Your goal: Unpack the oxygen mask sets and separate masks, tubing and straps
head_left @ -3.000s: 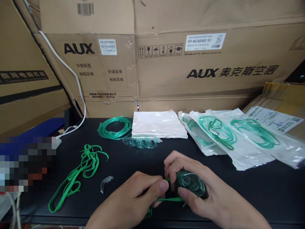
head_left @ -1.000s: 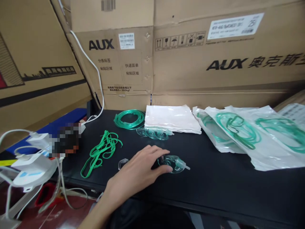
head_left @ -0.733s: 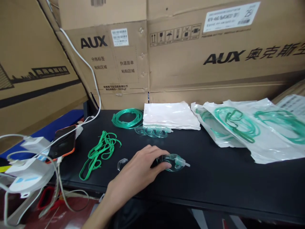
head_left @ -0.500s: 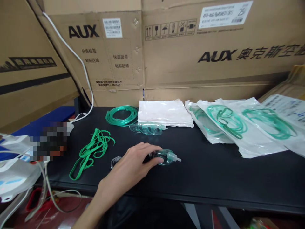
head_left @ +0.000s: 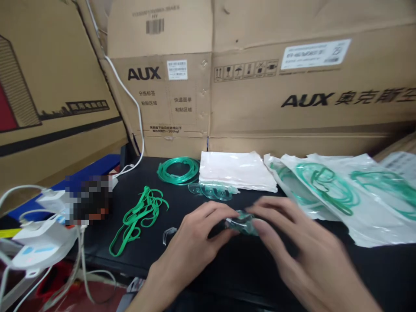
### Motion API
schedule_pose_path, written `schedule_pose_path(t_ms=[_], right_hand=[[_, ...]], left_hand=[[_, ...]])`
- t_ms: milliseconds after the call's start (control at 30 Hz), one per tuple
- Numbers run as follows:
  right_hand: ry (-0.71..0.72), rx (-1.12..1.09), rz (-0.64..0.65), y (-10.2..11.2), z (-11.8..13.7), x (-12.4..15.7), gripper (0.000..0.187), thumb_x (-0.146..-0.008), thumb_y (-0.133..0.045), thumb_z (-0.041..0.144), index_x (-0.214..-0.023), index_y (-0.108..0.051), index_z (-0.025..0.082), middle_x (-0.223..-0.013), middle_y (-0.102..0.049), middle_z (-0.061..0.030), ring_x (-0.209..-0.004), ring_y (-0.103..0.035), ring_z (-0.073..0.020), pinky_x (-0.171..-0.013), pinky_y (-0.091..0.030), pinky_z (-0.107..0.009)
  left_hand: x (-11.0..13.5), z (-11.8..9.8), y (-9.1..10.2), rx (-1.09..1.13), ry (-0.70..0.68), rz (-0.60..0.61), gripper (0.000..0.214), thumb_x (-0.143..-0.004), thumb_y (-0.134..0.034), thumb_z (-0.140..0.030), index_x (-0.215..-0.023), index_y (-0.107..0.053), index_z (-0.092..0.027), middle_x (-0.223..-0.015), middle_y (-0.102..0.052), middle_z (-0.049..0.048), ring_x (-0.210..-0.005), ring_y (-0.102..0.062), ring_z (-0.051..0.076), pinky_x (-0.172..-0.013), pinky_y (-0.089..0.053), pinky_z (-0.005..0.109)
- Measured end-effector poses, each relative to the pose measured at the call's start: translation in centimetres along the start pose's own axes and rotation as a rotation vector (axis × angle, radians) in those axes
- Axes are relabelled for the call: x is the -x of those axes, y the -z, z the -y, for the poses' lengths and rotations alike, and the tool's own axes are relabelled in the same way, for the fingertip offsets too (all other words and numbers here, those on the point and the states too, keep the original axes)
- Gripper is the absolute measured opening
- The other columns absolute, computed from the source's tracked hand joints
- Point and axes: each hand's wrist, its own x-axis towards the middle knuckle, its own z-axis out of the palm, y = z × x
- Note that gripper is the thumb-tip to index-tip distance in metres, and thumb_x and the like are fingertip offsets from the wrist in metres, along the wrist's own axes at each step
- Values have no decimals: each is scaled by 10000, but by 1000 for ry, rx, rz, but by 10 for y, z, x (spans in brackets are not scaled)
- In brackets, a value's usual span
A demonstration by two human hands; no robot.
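Note:
My left hand (head_left: 203, 232) pinches the left side of a clear green oxygen mask (head_left: 243, 224) just above the black tabletop. At its other end is my right hand (head_left: 289, 242), slightly blurred, thumb and fingers closed around the mask; the connector there is hidden. Beyond the hands lie several more clear masks (head_left: 209, 191), nested in a row. Left of my left wrist are small clear loop-shaped pieces (head_left: 169, 235). A tangle of green elastic straps (head_left: 139, 219) rests farther left.
Coiled green tubing (head_left: 178, 171) and a stack of white pouches (head_left: 237, 171) stand at the back. Bagged mask sets with tubing (head_left: 328, 190) cover the right side. White plugs and cables (head_left: 45, 242) crowd the left. Large cardboard boxes (head_left: 247, 117) wall off the rear.
My right hand has come in from the right and taken the connector end of the mask. My left hand still holds it. The camera view has shifted, tilting up and leftward.

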Motion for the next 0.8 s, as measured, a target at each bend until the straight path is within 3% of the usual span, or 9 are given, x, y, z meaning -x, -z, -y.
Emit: schedule_pose_path(t_ms=[133, 200, 300, 433, 600, 700, 800], right_hand=[[-298, -188, 56, -19, -3, -18, 419, -995, -564, 549, -1284, -694, 274, -1239, -725, -69, -1162, -667, -278, -1005, -520, -429], [-344, -285, 46, -24, -5, -20, 433, -953, -614, 563, -1254, -712, 268, -1181, -751, -58, -1078, -697, -272, -938, -546, -404], [-362, -304, 44, -22, -4, -20, 438, -925, -640, 567, -1234, -727, 270, -1103, -769, -44, -902, -712, -249, -801, -562, -378], [-354, -296, 23, -14, -1, -22, 417, -899, -687, 535, -1224, -725, 276, -1052, -765, -25, -850, -696, -229, -808, -565, -367], [-306, -351, 4, -16, -3, -21, 358, -892, -728, 493, -1184, -705, 288, -934, -755, 10, -813, -710, -199, -816, -569, -331], [-259, -329, -43, -21, -6, -20, 340, -894, -737, 483, -1172, -700, 292, -1066, -758, -3, -856, -714, -194, -833, -565, -319], [-222, -313, -58, -24, -7, -18, 336, -899, -740, 471, -1177, -698, 289, -1167, -747, -10, -912, -711, -193, -860, -554, -305]], left_hand=[[0, 2, -6, 26, -95, -114, 270, -967, -670, -119, -1208, -680, -240, -1162, -706, 24, -1109, -660, 160, -998, -519, 276], [-1, 3, -7, 57, -30, -138, 326, -933, -728, -161, -1239, -670, -259, -1194, -699, 19, -1111, -661, 166, -983, -523, 273], [-3, 2, -6, 209, 258, -178, 370, -876, -798, -320, -1213, -662, -251, -1181, -707, 19, -1069, -675, 186, -925, -538, 274], [-6, 2, 1, 414, 508, -75, 270, -978, -614, -466, -1011, -706, -214, -989, -740, 14, -976, -682, 189, -873, -519, 268], [-8, 4, 8, 452, 611, 48, 379, -961, -605, -562, -951, -733, -205, -955, -728, 9, -992, -636, 206, -903, -457, 280], [-7, 7, 7, 473, 633, 78, 432, -960, -592, -603, -874, -726, -201, -906, -697, 6, -969, -606, 216, -905, -433, 308], [-4, 9, 5, 557, 651, 77, 358, -960, -628, -549, -923, -762, -220, -978, -719, 7, -1077, -595, 243, -991, -402, 337]])
